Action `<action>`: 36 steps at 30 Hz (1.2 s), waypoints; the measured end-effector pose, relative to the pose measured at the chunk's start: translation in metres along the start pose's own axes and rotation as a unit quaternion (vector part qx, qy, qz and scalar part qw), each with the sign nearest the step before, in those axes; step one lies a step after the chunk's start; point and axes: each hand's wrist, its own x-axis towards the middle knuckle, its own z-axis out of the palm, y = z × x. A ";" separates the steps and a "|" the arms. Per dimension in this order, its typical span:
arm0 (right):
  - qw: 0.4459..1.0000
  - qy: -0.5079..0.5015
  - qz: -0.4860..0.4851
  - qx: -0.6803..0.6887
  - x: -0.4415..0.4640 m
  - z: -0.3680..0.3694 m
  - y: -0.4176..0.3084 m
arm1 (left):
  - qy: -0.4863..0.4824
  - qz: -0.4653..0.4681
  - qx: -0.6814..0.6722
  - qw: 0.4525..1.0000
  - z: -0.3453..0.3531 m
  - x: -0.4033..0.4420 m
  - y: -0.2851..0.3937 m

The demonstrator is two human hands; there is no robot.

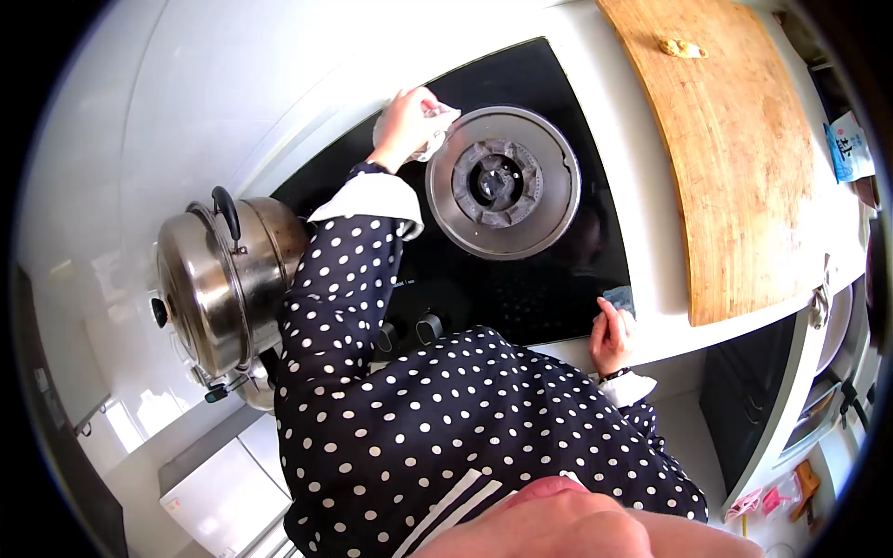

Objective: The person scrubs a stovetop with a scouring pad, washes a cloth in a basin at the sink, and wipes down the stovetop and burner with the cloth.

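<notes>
My left hand (404, 126) is closed around a crumpled white cloth or tissue (433, 139), at the left rim of the round metal burner plate (441, 205). That plate surrounds a gas burner (498, 183) set in a black glass hob (530, 288). Near the hob's front right corner, my right hand (611, 337) rests with curled fingers. Its fingertips touch a small grey-blue piece (619, 298), whose kind I cannot make out. Two control knobs (428, 328) sit at the hob's front, partly beside my left sleeve.
A large steel steamer pot (209, 288) with black handles stands to the left, close to my left arm. On the right lies a wooden cutting board (735, 177) with a yellowish knobbly piece (682, 47) on it. A blue-white packet (848, 149) is at the far right.
</notes>
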 end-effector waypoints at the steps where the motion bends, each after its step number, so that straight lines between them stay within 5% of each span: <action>1: 1.000 0.001 0.000 0.003 0.000 0.001 0.000 | -0.001 -0.008 0.000 1.000 -0.002 0.004 0.018; 2: 1.000 0.002 0.000 0.003 0.000 0.001 0.000 | -0.085 -0.100 -0.088 0.987 0.001 0.015 0.020; 8: 1.000 -0.002 -0.007 -0.001 0.000 0.001 0.000 | -0.221 -0.135 -0.209 0.943 0.009 0.046 0.028; 13: 1.000 -0.002 -0.011 0.004 -0.001 0.001 0.004 | -0.239 -0.170 -0.202 0.935 0.001 0.045 0.019; 17: 1.000 0.004 -0.012 -0.002 0.002 0.002 0.001 | -0.211 -0.106 -0.223 0.946 0.015 0.048 0.022; 23: 1.000 0.005 -0.013 0.004 0.000 0.000 0.003 | -0.225 -0.130 -0.109 0.959 0.004 0.048 0.037; 27: 1.000 0.006 -0.008 -0.006 0.001 0.002 0.000 | -0.209 -0.058 -0.124 0.968 0.020 0.054 0.044; 32: 1.000 0.011 -0.013 0.014 0.000 0.000 0.003 | -0.242 -0.096 -0.170 0.950 0.013 0.056 0.027; 33: 1.000 0.010 -0.010 0.014 -0.001 0.000 0.004 | -0.257 -0.092 -0.049 0.961 0.012 0.060 0.025; 34: 1.000 0.010 -0.006 0.015 -0.002 0.002 0.004 | -0.238 -0.134 -0.133 0.953 0.011 0.055 0.022; 36: 1.000 0.018 -0.010 0.016 -0.001 0.004 0.001 | -0.205 -0.066 -0.060 0.975 0.025 0.061 0.024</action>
